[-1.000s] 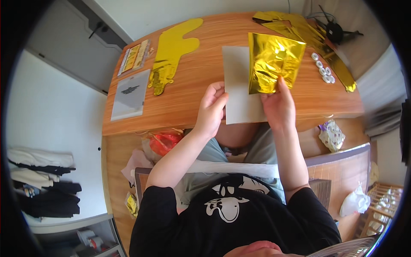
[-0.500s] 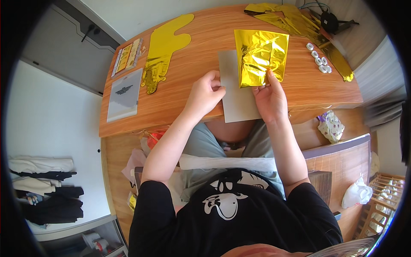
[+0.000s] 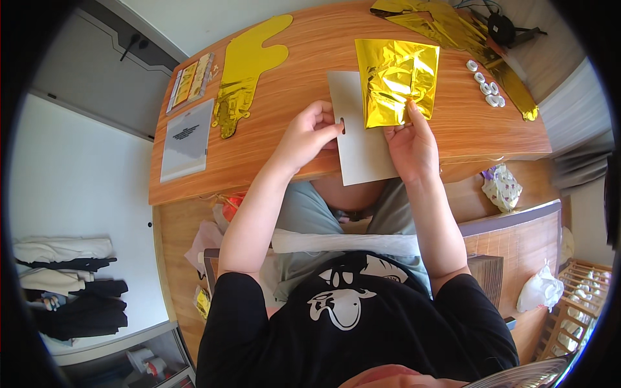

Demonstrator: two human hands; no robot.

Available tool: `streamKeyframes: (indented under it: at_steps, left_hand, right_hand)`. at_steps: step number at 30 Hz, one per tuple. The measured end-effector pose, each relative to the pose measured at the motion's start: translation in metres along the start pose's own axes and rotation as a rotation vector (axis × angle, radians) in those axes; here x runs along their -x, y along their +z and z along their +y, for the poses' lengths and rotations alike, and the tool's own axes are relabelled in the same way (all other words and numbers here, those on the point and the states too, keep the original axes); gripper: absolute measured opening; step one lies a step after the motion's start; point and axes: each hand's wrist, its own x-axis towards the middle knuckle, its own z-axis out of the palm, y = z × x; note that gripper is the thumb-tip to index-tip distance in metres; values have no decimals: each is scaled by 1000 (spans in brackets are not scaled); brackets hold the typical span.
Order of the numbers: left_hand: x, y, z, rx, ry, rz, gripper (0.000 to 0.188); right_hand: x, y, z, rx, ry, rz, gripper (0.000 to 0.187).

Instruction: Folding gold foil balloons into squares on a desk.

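My right hand (image 3: 414,145) pinches the lower edge of a flat, creased gold foil rectangle (image 3: 399,81), thumb on top and fingers beneath. The foil looks like a folded sheet or balloon; I cannot tell which. Partly under it lies a grey card (image 3: 362,152), its near end reaching past the table edge. A small dark notch or hole shows at the card's left side. There, my left hand (image 3: 310,136) is closed on the card's edge, with the thumb near the notch and the other fingers curled.
On the wooden table (image 3: 310,52) lie a flat gold foil balloon (image 3: 249,71), a clear plastic sleeve (image 3: 186,142) and a patterned packet (image 3: 191,83) at left. Several white tape rolls (image 3: 493,88) and long gold foil (image 3: 453,35) lie at right. A cable with a black device (image 3: 500,28) sits beyond.
The gold foil and right hand have shifted slightly, the foil tilting a little. My left thumb has moved onto the card's edge, and the card's notch has come into view.
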Motion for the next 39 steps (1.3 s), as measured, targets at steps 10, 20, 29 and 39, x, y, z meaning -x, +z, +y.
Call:
streamKeyframes:
  at_steps: [10, 20, 29, 39]
  left_hand:
    - [-1, -18, 3, 219, -219, -106, 28]
    - [-3, -14, 3, 131, -164, -64, 26]
    - [-2, -14, -8, -241, 83, 21, 24]
    - [142, -105, -13, 175, 293, 30, 14]
  right_hand:
    - [0, 7, 1, 20, -9, 25, 31]
    - [-1, 5, 2, 32, -10, 9, 33]
    - [0, 7, 3, 42, -11, 45, 32]
    - [-10, -16, -20, -163, 156, -14, 18]
